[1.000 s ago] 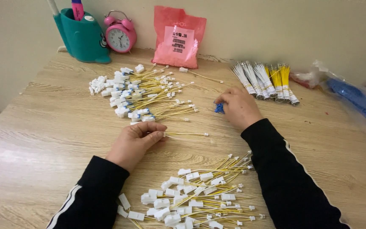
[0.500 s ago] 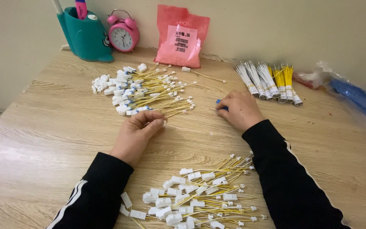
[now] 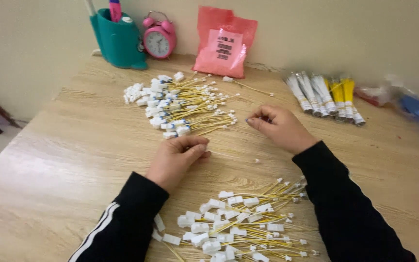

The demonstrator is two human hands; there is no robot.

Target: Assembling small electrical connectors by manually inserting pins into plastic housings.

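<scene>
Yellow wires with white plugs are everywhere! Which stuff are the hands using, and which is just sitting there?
In use: left hand, right hand, single wire, far wire pile, near wire pile.
Lying about: pink alarm clock, teal holder, red bag, bundled wires.

One thin yellow wire (image 3: 229, 155) with a small white plug on its end lay flat mid-tabletop, pinched at its other end. The far pile of wires (image 3: 180, 104) sat toward the back edge, and the near pile (image 3: 233, 228) hugged the front edge.
</scene>
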